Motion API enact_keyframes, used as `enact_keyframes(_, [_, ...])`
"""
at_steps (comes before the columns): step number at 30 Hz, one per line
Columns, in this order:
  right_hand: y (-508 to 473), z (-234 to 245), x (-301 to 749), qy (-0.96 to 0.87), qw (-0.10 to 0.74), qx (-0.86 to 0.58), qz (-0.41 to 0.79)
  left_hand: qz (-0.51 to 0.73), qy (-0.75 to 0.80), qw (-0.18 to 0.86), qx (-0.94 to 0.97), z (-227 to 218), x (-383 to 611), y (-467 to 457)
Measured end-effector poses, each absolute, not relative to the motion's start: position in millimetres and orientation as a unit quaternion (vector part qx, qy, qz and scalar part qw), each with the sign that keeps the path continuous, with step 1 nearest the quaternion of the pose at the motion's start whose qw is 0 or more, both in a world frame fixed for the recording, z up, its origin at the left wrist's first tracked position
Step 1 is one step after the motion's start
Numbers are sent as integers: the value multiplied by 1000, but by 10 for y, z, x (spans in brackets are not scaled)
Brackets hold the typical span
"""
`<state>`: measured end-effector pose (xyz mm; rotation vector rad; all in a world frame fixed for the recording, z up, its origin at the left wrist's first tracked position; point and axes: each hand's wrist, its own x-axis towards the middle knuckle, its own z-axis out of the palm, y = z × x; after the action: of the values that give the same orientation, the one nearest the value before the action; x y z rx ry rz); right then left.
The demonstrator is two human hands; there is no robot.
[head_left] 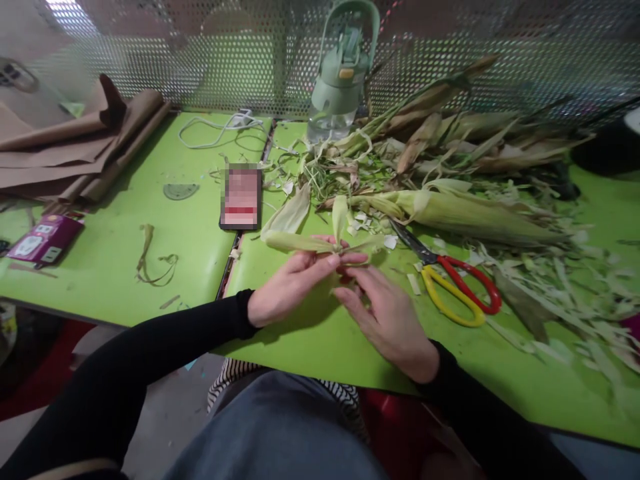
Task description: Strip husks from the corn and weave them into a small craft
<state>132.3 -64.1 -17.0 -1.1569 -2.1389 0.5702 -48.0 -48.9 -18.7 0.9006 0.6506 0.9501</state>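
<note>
Above the front part of the green table, my left hand (295,277) pinches pale green corn husk strips (300,243) where they meet in a knot-like centre. One strip points up, others stretch left and right. My right hand (383,307) is just beside that centre, its thumb and fingers apart and the fingertips close to the husk; whether they grip it is partly hidden. Right of my right hand lie scissors (445,273) with one red and one yellow handle, blades pointing up-left. Behind them rests an ear of corn still in its husk (465,212).
A heap of dried husks (450,143) and shreds covers the back right. A green-lidded bottle (340,80) stands by the perforated metal screen (225,60). Leftward are a phone (241,197), a protractor (181,191), a white cable (215,130), brown paper (85,147) and a purple box (46,239).
</note>
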Motion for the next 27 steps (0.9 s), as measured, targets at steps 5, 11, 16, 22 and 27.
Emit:
enact_keyframes(5, [-601,-218,1239,-720,305,-441,441,423,300,746,417,-212,-440,-527])
enact_keyframes(11, [-641,-210,1237,-790,295,-404,355,453,286,719,443,-252,-461,-541])
enact_keyframes(16, [-666,-232,1217,-844,307,-344,274,441,301,731,424,-230,-453,-600])
enact_keyframes(22, [-653,-266,1256,-869,303,-330,209,405,291,773,391,-223,-457,-524])
enact_keyframes(27, [-608,-163,1393,-823,417,-385,13,398,295,777,388,-152,-526,-452])
